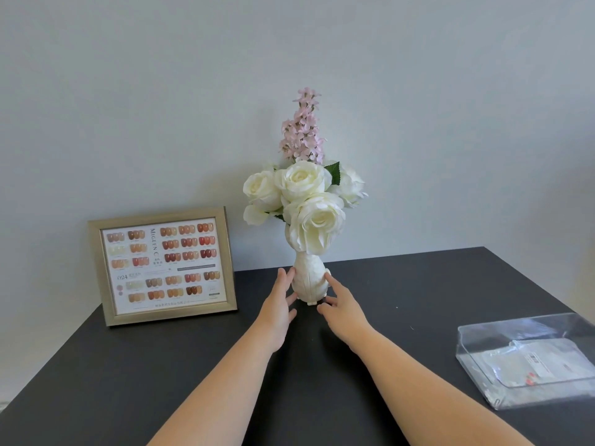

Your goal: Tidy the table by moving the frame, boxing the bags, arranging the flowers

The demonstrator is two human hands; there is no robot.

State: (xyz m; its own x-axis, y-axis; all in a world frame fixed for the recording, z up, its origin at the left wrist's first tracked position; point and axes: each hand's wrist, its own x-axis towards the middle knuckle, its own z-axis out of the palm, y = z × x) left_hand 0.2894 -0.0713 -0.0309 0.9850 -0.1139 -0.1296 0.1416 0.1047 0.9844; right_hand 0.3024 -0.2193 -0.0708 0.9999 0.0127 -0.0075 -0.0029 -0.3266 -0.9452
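A white textured vase (308,280) stands upright near the back of the dark table (161,365), filled with white roses (306,201) and a pink flower spike (302,133). My left hand (279,312) has its fingers spread, their tips touching the vase's left side. To the right, my right hand (339,305) also touches the vase with its fingertips, fingers apart. A gold frame (162,265) showing a nail colour chart leans against the wall at the back left. A clear plastic box (528,358) with flat clear bags (544,362) inside lies at the right.
A pale grey wall (128,91) runs right behind the table. The table's left edge slants toward the lower left, and the box reaches the right border of the view.
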